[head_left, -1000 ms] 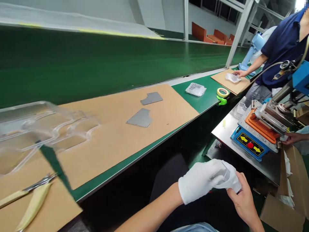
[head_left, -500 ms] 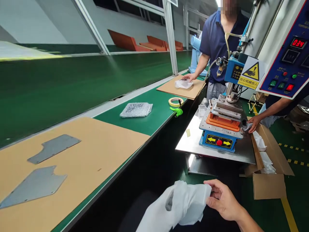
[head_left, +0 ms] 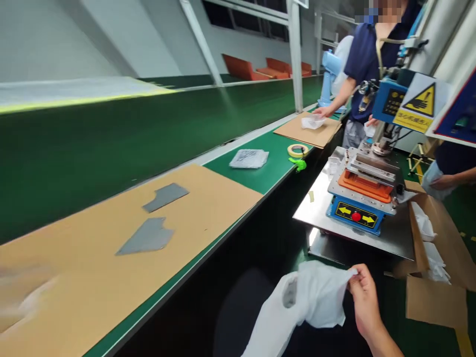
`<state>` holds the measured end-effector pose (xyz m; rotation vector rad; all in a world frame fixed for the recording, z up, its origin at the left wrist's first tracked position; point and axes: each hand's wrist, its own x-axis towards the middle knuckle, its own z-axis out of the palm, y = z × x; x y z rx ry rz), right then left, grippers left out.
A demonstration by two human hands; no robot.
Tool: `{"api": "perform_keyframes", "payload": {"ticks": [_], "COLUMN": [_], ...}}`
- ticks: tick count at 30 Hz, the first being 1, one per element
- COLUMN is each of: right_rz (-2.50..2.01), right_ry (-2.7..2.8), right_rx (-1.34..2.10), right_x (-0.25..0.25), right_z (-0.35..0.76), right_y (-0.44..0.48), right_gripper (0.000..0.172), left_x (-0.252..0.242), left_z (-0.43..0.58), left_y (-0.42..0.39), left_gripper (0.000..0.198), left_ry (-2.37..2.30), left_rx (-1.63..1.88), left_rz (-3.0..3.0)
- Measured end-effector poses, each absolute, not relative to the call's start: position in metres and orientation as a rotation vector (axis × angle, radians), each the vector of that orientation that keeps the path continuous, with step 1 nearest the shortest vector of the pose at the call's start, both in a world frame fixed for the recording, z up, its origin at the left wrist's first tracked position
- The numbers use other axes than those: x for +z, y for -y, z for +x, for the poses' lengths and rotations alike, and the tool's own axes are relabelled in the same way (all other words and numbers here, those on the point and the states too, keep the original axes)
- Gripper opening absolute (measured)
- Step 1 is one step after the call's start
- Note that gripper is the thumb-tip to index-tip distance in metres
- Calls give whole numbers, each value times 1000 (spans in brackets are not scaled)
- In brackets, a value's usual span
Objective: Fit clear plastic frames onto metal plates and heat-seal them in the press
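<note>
White cotton glove [head_left: 316, 297] hangs in soft, crumpled folds over a worker's left hand [head_left: 277, 317] at six o'clock, just above a dark stool or chair seat, as the bare right hand [head_left: 366, 302] grips its upper edge. The right hand's fingers [head_left: 355, 280] pinch the thin fabric against the thumb; the left hand's fingers are hidden inside the cloth, so their state cannot be told. At two o'clock, a pneumatic press [head_left: 360, 198] with a blue base, orange plate and red button stands on a brushed stainless steel table [head_left: 312, 220], beside a cardboard carton [head_left: 435, 297] holding white wrapping. At nine to eleven o'clock, two flat grey plates [head_left: 148, 235] lie on a tan cardboard sheet [head_left: 70, 248] atop a green-topped table [head_left: 241, 183], with a bagged bundle [head_left: 248, 158] beyond them. A roll of masking tape [head_left: 297, 150] and a green clip [head_left: 297, 164] sit near the table's edge. At one o'clock, a co-worker in a navy polo shirt [head_left: 364, 64] rests a hand [head_left: 323, 112] on a cardboard pad [head_left: 308, 129] beside a clear plastic bag [head_left: 312, 122]. A second co-worker's hand [head_left: 444, 182] enters at three o'clock.
</note>
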<state>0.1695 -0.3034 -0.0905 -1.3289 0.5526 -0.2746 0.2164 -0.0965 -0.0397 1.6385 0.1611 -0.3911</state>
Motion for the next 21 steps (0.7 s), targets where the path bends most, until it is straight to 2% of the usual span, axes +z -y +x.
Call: {"api": "perform_keyframes", "payload": {"ticks": [4, 8, 12, 16, 19, 21], "right_rz": [-1289, -1501, -1592, -1624, -1589, -1521], "right_ry": [-700, -650, -704, -825, -655, -446], "right_rx": [-349, -261, -262, -263, -140, -63], "right_x": [-102, -125, -141, -139, -130, -125], "right_z": [170, 171, 185, 204, 205, 200], "right_y": [310, 320, 334, 336, 324, 311], "right_gripper": [52, 48, 54, 70, 86, 98], "left_x": [-50, -61, -58, -58, -61, -64], "left_z": [214, 211, 211, 214, 216, 216], "left_y": [106, 103, 91, 83, 81, 79], "left_gripper": [24, 28, 31, 38, 33, 46], "left_ry": [-223, -73, -40, -160, -209, -278], "left_rx": [-347, -468, -405, -333, -294, -264], "left_rz": [1378, 1458, 1632, 1459, 1332, 1321]}}
